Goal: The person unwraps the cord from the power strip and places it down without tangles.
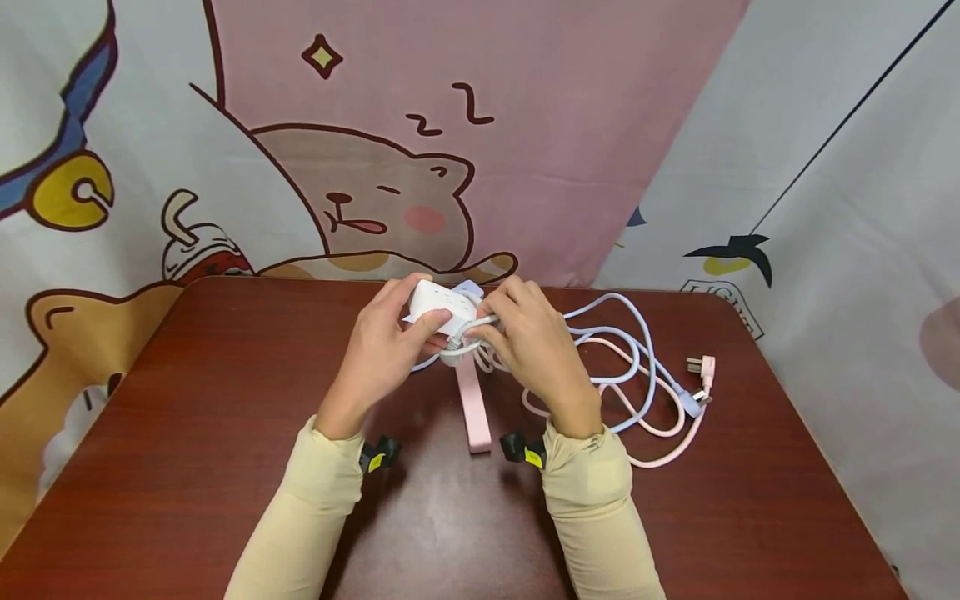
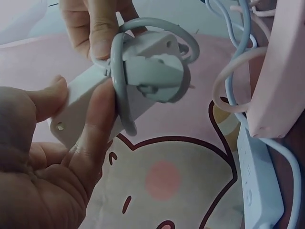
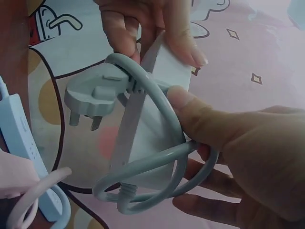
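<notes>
My left hand (image 1: 375,350) grips a white power strip (image 1: 442,302) by one end, thumb on one face and fingers on the other. The strip is lifted off the table. Its grey-white cord (image 3: 157,98) is looped around the body, and the plug (image 2: 157,78) sticks out at the side, its prongs showing in the right wrist view. With thumb and fingers my right hand (image 1: 536,346) pinches the cord beside the strip. Below lie a pink power strip (image 1: 472,404) and, behind the hands, a light blue power strip (image 3: 28,143).
Loose blue and pink cords (image 1: 648,333) spread over the table's right side. They end in a pink plug (image 1: 707,371) and a blue plug (image 1: 688,403). A printed cloth (image 1: 570,125) hangs right behind the brown table's (image 1: 247,375) far edge.
</notes>
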Action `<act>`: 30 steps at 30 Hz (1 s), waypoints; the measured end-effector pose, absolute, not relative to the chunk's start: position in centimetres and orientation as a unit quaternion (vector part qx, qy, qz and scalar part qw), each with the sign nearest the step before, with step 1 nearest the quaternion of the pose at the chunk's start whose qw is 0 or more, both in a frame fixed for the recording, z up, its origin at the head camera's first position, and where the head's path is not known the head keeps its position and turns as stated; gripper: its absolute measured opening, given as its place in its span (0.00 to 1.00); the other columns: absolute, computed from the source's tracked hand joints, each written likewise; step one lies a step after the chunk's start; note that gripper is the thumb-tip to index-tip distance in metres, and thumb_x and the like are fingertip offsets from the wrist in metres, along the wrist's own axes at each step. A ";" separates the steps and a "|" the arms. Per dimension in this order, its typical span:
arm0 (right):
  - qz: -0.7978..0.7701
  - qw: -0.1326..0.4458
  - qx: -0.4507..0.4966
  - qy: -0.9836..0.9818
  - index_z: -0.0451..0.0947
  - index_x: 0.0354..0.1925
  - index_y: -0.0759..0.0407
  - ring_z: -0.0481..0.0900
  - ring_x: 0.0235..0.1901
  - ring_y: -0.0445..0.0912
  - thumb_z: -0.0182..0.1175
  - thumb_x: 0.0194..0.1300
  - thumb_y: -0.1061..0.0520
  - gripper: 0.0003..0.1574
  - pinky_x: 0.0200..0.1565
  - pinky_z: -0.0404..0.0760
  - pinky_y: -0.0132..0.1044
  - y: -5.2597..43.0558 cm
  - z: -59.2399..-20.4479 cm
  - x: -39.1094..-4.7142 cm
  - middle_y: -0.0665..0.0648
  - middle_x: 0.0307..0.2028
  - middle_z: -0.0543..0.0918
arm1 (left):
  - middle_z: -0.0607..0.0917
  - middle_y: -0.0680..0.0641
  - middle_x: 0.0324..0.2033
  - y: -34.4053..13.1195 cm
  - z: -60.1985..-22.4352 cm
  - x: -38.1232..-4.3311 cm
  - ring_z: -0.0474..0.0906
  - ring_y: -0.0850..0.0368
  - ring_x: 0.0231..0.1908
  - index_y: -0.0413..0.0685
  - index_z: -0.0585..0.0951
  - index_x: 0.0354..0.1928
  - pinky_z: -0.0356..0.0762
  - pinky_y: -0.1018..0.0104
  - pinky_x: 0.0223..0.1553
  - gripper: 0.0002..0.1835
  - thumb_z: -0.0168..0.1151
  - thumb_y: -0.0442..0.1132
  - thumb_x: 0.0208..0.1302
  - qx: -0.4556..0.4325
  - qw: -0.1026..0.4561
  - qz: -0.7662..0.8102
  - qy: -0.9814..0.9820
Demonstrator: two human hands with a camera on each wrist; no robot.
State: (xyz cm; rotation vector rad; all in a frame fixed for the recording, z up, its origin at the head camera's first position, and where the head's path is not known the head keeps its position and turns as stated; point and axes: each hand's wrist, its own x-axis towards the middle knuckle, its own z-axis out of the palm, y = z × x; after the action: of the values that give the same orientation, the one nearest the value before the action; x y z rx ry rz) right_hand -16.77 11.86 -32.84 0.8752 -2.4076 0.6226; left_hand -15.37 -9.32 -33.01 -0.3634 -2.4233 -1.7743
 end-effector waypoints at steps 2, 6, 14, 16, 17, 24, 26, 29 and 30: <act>0.234 0.258 0.316 -0.883 0.80 0.38 0.56 0.73 0.36 0.51 0.70 0.58 0.43 0.20 0.40 0.76 0.43 11.7 -33.0 -16.8 0.55 0.38 0.78 | 0.76 0.44 0.45 -9.4 -33.0 -15.4 0.88 0.56 0.27 0.50 0.74 0.65 0.87 0.66 0.29 0.24 0.65 0.46 0.70 -0.119 0.066 -0.565 -0.814; 0.237 0.274 0.304 -0.881 0.81 0.40 0.56 0.73 0.37 0.52 0.69 0.60 0.44 0.19 0.38 0.76 0.44 11.3 -33.2 -16.8 0.55 0.38 0.78 | 0.77 0.45 0.45 -9.6 -33.0 -15.5 0.88 0.58 0.26 0.51 0.74 0.66 0.86 0.65 0.28 0.25 0.63 0.50 0.72 -0.115 0.079 -0.535 -0.833; 0.267 0.273 0.347 -0.857 0.84 0.42 0.53 0.72 0.40 0.50 0.67 0.65 0.48 0.11 0.42 0.75 0.41 10.9 -33.7 -17.5 0.53 0.38 0.79 | 0.75 0.43 0.48 -9.9 -33.4 -15.8 0.89 0.53 0.29 0.51 0.73 0.65 0.87 0.66 0.30 0.23 0.61 0.50 0.73 -0.113 0.074 -0.579 -0.804; 0.285 0.249 0.374 -0.847 0.86 0.42 0.53 0.71 0.40 0.49 0.67 0.66 0.52 0.09 0.43 0.73 0.40 11.2 -33.8 -17.7 0.52 0.37 0.78 | 0.75 0.42 0.48 -9.8 -33.6 -16.0 0.89 0.52 0.30 0.51 0.74 0.65 0.88 0.64 0.32 0.22 0.61 0.49 0.73 -0.110 0.069 -0.594 -0.794; 0.294 0.235 0.385 -0.843 0.86 0.42 0.54 0.70 0.40 0.49 0.67 0.66 0.53 0.08 0.44 0.72 0.39 11.4 -33.8 -17.8 0.52 0.37 0.78 | 0.75 0.42 0.48 -9.7 -33.8 -16.1 0.89 0.51 0.30 0.50 0.74 0.64 0.88 0.63 0.32 0.22 0.61 0.48 0.74 -0.108 0.066 -0.602 -0.788; 0.328 0.173 0.412 -0.832 0.87 0.45 0.54 0.67 0.43 0.49 0.66 0.67 0.59 0.08 0.47 0.67 0.39 12.3 -33.6 -17.8 0.52 0.39 0.75 | 0.77 0.41 0.46 -9.3 -34.4 -16.4 0.89 0.49 0.30 0.49 0.76 0.64 0.89 0.55 0.33 0.22 0.63 0.47 0.73 -0.098 0.073 -0.618 -0.776; 0.339 0.158 0.417 -0.829 0.87 0.45 0.53 0.66 0.44 0.49 0.66 0.67 0.59 0.09 0.48 0.66 0.39 12.5 -33.5 -17.8 0.52 0.40 0.74 | 0.77 0.41 0.46 -9.3 -34.4 -16.4 0.88 0.50 0.29 0.49 0.76 0.64 0.89 0.56 0.33 0.22 0.63 0.48 0.73 -0.095 0.081 -0.612 -0.781; 0.366 0.146 0.415 -0.820 0.86 0.45 0.54 0.64 0.44 0.49 0.66 0.67 0.61 0.09 0.47 0.65 0.39 12.7 -33.6 -18.0 0.54 0.41 0.74 | 0.77 0.41 0.45 -9.4 -34.4 -16.4 0.86 0.51 0.28 0.49 0.76 0.65 0.88 0.62 0.31 0.22 0.63 0.47 0.73 -0.090 0.086 -0.609 -0.784; 0.377 0.145 0.411 -0.817 0.86 0.45 0.55 0.64 0.43 0.49 0.66 0.67 0.62 0.09 0.46 0.65 0.39 12.7 -33.7 -18.0 0.54 0.42 0.74 | 0.77 0.41 0.45 -9.4 -34.4 -16.4 0.85 0.51 0.28 0.49 0.76 0.65 0.87 0.64 0.30 0.23 0.63 0.47 0.73 -0.089 0.084 -0.609 -0.784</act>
State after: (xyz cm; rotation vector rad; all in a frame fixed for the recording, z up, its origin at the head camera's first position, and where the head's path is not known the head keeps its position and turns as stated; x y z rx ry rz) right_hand -18.00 12.73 -33.69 1.1853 -2.3542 1.0858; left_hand -16.36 -9.36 -34.43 -0.2657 -2.3390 -1.8166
